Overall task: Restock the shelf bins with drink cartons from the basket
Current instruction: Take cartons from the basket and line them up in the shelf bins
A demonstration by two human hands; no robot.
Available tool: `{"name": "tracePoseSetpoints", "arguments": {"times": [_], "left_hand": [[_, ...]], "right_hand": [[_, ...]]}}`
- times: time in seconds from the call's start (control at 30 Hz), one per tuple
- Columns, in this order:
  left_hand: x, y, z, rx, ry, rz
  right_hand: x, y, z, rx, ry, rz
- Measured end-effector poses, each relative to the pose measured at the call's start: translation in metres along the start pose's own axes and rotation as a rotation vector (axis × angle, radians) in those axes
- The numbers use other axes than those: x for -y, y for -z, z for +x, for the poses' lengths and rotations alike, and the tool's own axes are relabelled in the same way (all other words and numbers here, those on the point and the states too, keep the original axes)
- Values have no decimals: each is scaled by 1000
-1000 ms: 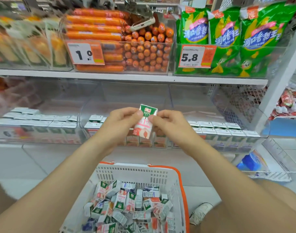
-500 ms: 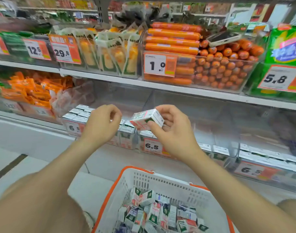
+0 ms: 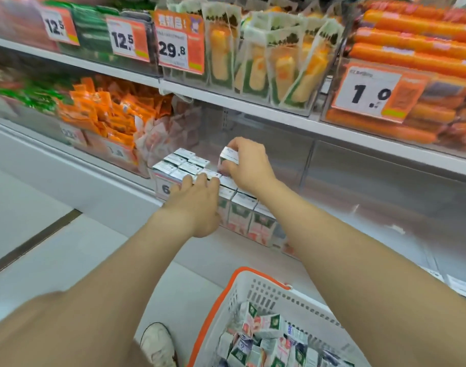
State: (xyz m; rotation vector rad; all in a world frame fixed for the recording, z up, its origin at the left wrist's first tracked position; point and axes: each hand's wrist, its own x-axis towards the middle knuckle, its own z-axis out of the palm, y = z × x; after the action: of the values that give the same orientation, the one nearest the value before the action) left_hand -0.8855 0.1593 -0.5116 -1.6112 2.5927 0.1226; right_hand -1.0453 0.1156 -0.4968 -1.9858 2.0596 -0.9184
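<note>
- Gripping a small white drink carton with a pink lower panel [image 3: 228, 158], the right hand [image 3: 249, 165] has its fingers curled over the carton's top and its thumb down the near side.
- That carton sits upright with a slight tilt, long axis close to vertical, white top face turned up and toward the left, raised just above the row beneath it.
- Down below, the clear plastic shelf bin [image 3: 255, 235] is packed with matching cartons [image 3: 189, 166], all standing on end, flat white tops up, green-and-pink faces looking out front.
- Left hand [image 3: 197, 200] lies palm down, fingers stretched flat, tips touching the carton tops, holding nothing.
- Near the bottom edge, the white plastic basket with an orange rim [image 3: 255, 290] holds a loose heap of cartons [image 3: 266, 340] pointing every which way.
- Overhead, orange sausage sticks [image 3: 411, 51] lie sideways behind a 1.0 price tag [image 3: 369, 94].
</note>
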Motion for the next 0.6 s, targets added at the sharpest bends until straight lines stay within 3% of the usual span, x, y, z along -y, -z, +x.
{"name": "tracePoseSetpoints", "arguments": {"times": [0.13, 0.27, 0.37, 0.6], "left_hand": [[1, 2, 1, 6, -3, 11], [2, 4, 1, -51, 6, -23], [1, 6, -1, -81, 7, -36], [-23, 10, -28, -320, -22, -142]], "right_hand": [[-1, -30, 32, 98, -97, 49], [-11, -35, 36, 303, -111, 26], [-10, -24, 26, 337, -62, -49], [9, 30, -88, -112, 207, -201]]}}
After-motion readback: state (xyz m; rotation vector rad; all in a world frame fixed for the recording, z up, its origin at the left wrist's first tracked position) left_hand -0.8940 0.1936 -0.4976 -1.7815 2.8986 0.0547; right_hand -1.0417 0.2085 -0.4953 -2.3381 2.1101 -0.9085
